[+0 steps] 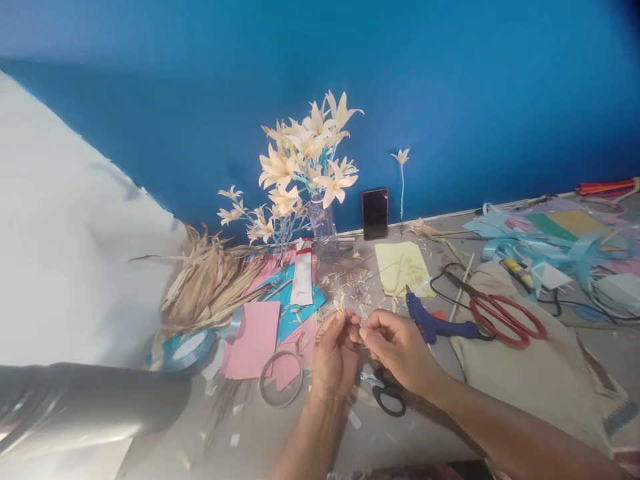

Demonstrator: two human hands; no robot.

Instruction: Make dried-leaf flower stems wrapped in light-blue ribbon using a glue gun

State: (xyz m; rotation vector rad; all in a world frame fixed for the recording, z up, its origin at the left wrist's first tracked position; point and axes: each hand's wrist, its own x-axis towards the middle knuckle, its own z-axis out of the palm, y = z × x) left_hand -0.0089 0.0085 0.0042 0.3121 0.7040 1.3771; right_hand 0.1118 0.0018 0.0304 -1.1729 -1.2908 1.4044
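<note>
My left hand (336, 353) is up with its back toward me, fingers curled and pinched against the thumb. My right hand (397, 347) sits just beside it, its pinched fingertips meeting the left's. My left forearm (310, 433) rises from below, and my right forearm (500, 437) slants in from the lower right.

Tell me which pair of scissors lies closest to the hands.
The black-handled scissors, partly under the right hand; the larger red-handled scissors lie farther right, beyond the blue glue gun.
</note>
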